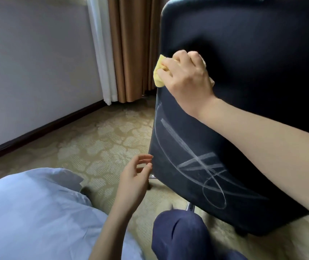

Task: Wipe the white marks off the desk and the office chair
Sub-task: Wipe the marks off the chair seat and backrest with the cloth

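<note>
right hand (185, 79): fingers curled round a bunched yellow cloth (159, 73), pressing it against the back of the dark office chair (258, 49) at the chair's left edge. most of the cloth sits under the palm. a wad sticks out at 9 o'clock of the knuckles and a small corner shows at 3 o'clock. the forearm runs out of frame toward 4 o'clock.

white marks (197, 163): on the lower half of the chair back, at 6 o'clock of the right hand and clear of the cloth. i read a long broad stroke, crossed bars, and thin looping ovals.

left hand (133, 182): at 7 o'clock of the right hand, palm up, fingers loosely bent, holding nothing. its fingertips (150, 156) are just beside the chair's left edge; i cannot tell if they touch.

outward: a chrome chair leg (191, 207) shows under the chair at 6 o'clock. a dark blue knee (180, 237) sits below that, and a light blue shirt (33, 212) fills 8 o'clock. patterned carpet (93, 143) covers the floor. brown curtain (131, 44) with a white sheer (103, 53) hangs at 11 o'clock, and a pale wall (33, 62) with dark skirting lies at 9 to 10 o'clock.
</note>
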Action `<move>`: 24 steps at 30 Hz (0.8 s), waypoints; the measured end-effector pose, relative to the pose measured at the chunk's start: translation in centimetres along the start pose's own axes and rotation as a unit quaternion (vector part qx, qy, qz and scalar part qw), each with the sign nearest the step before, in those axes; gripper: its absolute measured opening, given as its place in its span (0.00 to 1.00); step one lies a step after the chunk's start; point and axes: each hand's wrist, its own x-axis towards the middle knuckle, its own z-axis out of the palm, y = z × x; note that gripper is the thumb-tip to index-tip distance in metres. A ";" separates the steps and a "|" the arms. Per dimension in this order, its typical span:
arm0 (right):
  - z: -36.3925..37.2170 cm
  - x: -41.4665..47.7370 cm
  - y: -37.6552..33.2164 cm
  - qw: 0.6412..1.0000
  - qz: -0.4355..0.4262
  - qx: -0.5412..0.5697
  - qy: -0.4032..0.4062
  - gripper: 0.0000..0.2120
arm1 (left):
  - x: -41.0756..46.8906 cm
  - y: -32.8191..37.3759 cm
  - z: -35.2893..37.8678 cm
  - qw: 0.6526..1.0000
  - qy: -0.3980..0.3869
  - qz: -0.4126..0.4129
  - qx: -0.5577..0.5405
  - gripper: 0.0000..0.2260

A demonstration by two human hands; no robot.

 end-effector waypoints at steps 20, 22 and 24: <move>4.3 -15.6 -8.1 0.836 -0.384 0.056 -0.389 0.14 | 13.0 2.1 3.9 0.949 -0.158 0.173 0.209 0.39; 3.1 -18.3 -7.1 0.823 -0.397 0.063 -0.401 0.13 | 12.9 2.0 4.8 0.941 -0.168 0.173 0.237 0.41; 1.9 -20.2 -5.8 0.832 -0.382 0.085 -0.394 0.10 | 12.9 1.9 5.3 0.937 -0.166 0.170 0.254 0.43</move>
